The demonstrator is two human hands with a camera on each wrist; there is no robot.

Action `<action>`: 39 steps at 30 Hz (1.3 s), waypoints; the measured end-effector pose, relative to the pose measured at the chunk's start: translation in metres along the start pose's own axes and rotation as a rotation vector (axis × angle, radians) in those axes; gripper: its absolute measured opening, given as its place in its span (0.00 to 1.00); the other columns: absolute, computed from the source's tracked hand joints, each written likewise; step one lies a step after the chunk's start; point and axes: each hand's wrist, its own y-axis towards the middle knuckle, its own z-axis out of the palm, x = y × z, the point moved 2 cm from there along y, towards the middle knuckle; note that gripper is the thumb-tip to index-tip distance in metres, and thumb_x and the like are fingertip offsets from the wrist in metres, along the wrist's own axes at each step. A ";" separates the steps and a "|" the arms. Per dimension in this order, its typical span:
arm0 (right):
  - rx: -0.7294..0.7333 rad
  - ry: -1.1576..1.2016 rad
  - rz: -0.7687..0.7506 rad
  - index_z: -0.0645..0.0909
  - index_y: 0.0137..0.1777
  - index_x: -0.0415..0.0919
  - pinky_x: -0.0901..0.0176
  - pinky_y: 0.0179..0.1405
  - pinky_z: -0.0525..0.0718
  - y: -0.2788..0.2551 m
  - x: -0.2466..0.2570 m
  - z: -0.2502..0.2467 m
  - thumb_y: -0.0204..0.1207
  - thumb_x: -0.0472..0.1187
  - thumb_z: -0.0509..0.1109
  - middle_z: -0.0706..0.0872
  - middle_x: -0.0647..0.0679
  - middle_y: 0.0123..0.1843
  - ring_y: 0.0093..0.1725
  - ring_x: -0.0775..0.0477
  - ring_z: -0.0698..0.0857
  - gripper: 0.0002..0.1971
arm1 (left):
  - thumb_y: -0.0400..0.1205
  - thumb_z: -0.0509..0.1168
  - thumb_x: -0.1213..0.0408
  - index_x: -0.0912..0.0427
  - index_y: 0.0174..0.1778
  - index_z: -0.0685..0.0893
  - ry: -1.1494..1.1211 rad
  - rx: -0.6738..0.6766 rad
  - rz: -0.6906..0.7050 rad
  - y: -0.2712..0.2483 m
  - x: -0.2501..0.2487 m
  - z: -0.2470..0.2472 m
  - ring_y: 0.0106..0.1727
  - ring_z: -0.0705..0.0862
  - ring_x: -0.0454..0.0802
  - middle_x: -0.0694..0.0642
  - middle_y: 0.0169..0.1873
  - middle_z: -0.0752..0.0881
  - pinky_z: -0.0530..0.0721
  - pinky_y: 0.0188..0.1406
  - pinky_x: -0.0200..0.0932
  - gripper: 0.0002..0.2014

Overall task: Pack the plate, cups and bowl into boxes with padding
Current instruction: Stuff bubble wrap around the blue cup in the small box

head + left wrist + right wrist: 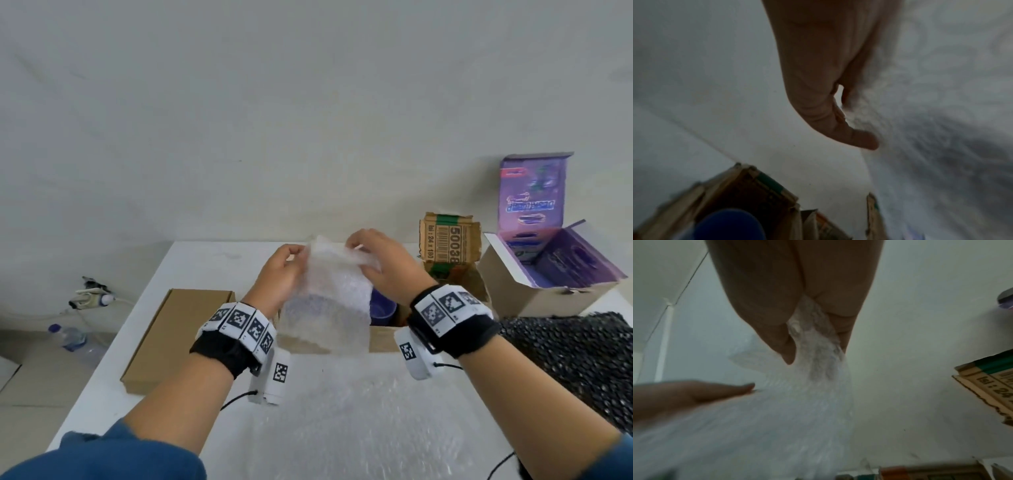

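- The left hand (281, 274) pinched the left top edge of a bubble wrap piece (334, 298), thumb and fingers curled on it.
- The right hand (383, 263) gripped the piece's right top corner, bunched between thumb and fingers (840, 309).
- The piece hung above the open brown box (383, 337), hiding most of its inside.
- A blue cup (383, 307) stood inside that box.
- A closed flat carton (178, 337) lay left of the brown box; an open purple box (548, 270) stood right of it.
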 end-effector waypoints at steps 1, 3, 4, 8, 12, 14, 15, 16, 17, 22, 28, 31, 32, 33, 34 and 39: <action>0.041 -0.012 -0.048 0.76 0.60 0.48 0.59 0.62 0.77 0.001 -0.002 0.008 0.76 0.33 0.67 0.76 0.51 0.63 0.59 0.52 0.79 0.15 | 0.87 0.56 0.52 0.54 0.54 0.81 -0.170 0.032 -0.064 0.000 -0.002 -0.002 0.46 0.87 0.53 0.57 0.45 0.88 0.85 0.41 0.44 0.12; 0.127 -0.034 -0.111 0.77 0.62 0.52 0.55 0.66 0.76 0.002 -0.006 0.022 0.75 0.40 0.70 0.71 0.51 0.68 0.65 0.51 0.76 0.16 | 0.86 0.51 0.47 0.58 0.60 0.81 -0.378 0.127 -0.138 0.001 -0.006 -0.005 0.48 0.88 0.55 0.60 0.48 0.89 0.88 0.42 0.47 0.21; 0.167 -0.035 -0.116 0.77 0.64 0.54 0.53 0.69 0.75 0.002 -0.006 0.028 0.75 0.46 0.71 0.68 0.50 0.71 0.68 0.51 0.74 0.17 | 0.85 0.53 0.46 0.59 0.63 0.80 -0.358 0.160 -0.138 0.002 -0.007 -0.007 0.50 0.88 0.55 0.60 0.51 0.89 0.89 0.44 0.47 0.23; 0.240 0.097 0.036 0.72 0.66 0.62 0.53 0.74 0.65 0.010 -0.001 0.038 0.69 0.64 0.71 0.62 0.53 0.78 0.76 0.52 0.64 0.26 | 0.79 0.69 0.64 0.63 0.66 0.77 -0.111 0.068 -0.066 0.009 -0.002 -0.018 0.55 0.88 0.54 0.59 0.56 0.87 0.88 0.49 0.47 0.20; 0.151 0.483 0.259 0.61 0.71 0.50 0.57 0.52 0.86 0.022 -0.004 0.042 0.72 0.48 0.75 0.76 0.47 0.69 0.61 0.48 0.82 0.33 | 0.78 0.69 0.71 0.61 0.62 0.78 -0.183 0.054 -0.026 0.016 0.007 -0.030 0.56 0.87 0.55 0.59 0.55 0.87 0.87 0.53 0.50 0.17; 0.136 0.576 0.310 0.63 0.70 0.50 0.63 0.41 0.87 0.027 -0.007 0.047 0.70 0.41 0.77 0.84 0.43 0.60 0.51 0.49 0.88 0.33 | 0.79 0.69 0.69 0.58 0.60 0.78 -0.130 0.059 0.012 0.018 0.011 -0.034 0.55 0.87 0.53 0.58 0.55 0.86 0.87 0.53 0.50 0.14; 0.110 0.560 0.327 0.65 0.67 0.50 0.65 0.38 0.86 0.030 -0.009 0.050 0.69 0.40 0.78 0.86 0.42 0.55 0.47 0.50 0.88 0.31 | 0.80 0.68 0.67 0.57 0.60 0.77 -0.045 0.062 0.034 0.020 0.013 -0.036 0.54 0.87 0.51 0.57 0.55 0.86 0.87 0.52 0.49 0.13; 0.071 0.512 0.335 0.68 0.64 0.50 0.67 0.36 0.84 0.033 -0.010 0.052 0.69 0.39 0.78 0.87 0.43 0.51 0.44 0.50 0.88 0.28 | 0.82 0.66 0.63 0.56 0.60 0.75 0.068 0.073 0.043 0.021 0.014 -0.037 0.53 0.86 0.48 0.55 0.55 0.85 0.87 0.51 0.47 0.12; 0.029 0.436 0.334 0.68 0.61 0.50 0.67 0.35 0.81 0.037 -0.012 0.056 0.69 0.40 0.78 0.86 0.44 0.48 0.42 0.49 0.86 0.25 | 0.83 0.65 0.58 0.55 0.60 0.73 0.193 0.088 0.046 0.023 0.017 -0.039 0.52 0.85 0.45 0.52 0.54 0.84 0.86 0.52 0.47 0.12; -0.053 0.056 0.169 0.71 0.53 0.46 0.67 0.38 0.75 0.053 0.000 0.076 0.76 0.33 0.67 0.79 0.50 0.50 0.46 0.47 0.80 0.11 | 0.86 0.59 0.60 0.58 0.61 0.71 0.250 -0.008 0.049 0.035 0.035 -0.050 0.44 0.86 0.51 0.55 0.49 0.86 0.84 0.39 0.43 0.10; 0.260 0.141 0.130 0.68 0.73 0.54 0.65 0.66 0.65 0.058 0.000 0.107 0.68 0.52 0.77 0.69 0.53 0.72 0.67 0.59 0.68 0.34 | 0.88 0.52 0.50 0.66 0.63 0.82 -0.388 0.069 -0.210 0.052 0.054 -0.063 0.57 0.86 0.57 0.66 0.56 0.87 0.82 0.59 0.50 0.23; 0.351 0.098 0.138 0.65 0.74 0.54 0.63 0.67 0.67 0.060 -0.005 0.124 0.64 0.45 0.80 0.69 0.54 0.71 0.68 0.58 0.69 0.39 | 0.81 0.60 0.42 0.65 0.70 0.77 -0.236 0.063 -0.235 0.063 0.069 -0.068 0.63 0.79 0.58 0.73 0.65 0.78 0.73 0.65 0.53 0.31; 0.324 0.092 0.129 0.69 0.71 0.52 0.64 0.65 0.70 0.062 -0.007 0.126 0.67 0.42 0.78 0.73 0.54 0.69 0.66 0.56 0.73 0.33 | 0.80 0.59 0.41 0.61 0.72 0.75 -0.142 0.065 -0.231 0.065 0.074 -0.069 0.68 0.77 0.55 0.66 0.68 0.79 0.71 0.71 0.54 0.32; 0.283 0.084 0.118 0.74 0.66 0.51 0.65 0.60 0.73 0.065 -0.009 0.124 0.69 0.39 0.76 0.79 0.53 0.65 0.62 0.54 0.77 0.25 | 0.81 0.58 0.41 0.58 0.73 0.74 -0.051 0.075 -0.214 0.067 0.079 -0.070 0.71 0.76 0.52 0.59 0.70 0.78 0.70 0.74 0.55 0.31; 0.245 0.069 0.117 0.79 0.62 0.49 0.67 0.54 0.74 0.068 -0.012 0.122 0.72 0.37 0.73 0.83 0.52 0.61 0.59 0.53 0.80 0.19 | 0.83 0.56 0.42 0.57 0.74 0.74 0.032 0.097 -0.191 0.068 0.083 -0.070 0.72 0.75 0.51 0.54 0.71 0.78 0.70 0.75 0.57 0.28; 0.152 -0.170 0.268 0.83 0.59 0.45 0.64 0.52 0.72 0.084 -0.021 0.115 0.77 0.33 0.64 0.84 0.44 0.57 0.55 0.45 0.82 0.14 | 0.85 0.55 0.48 0.50 0.74 0.71 0.441 0.254 -0.043 0.068 0.098 -0.069 0.68 0.68 0.47 0.52 0.65 0.70 0.64 0.72 0.43 0.22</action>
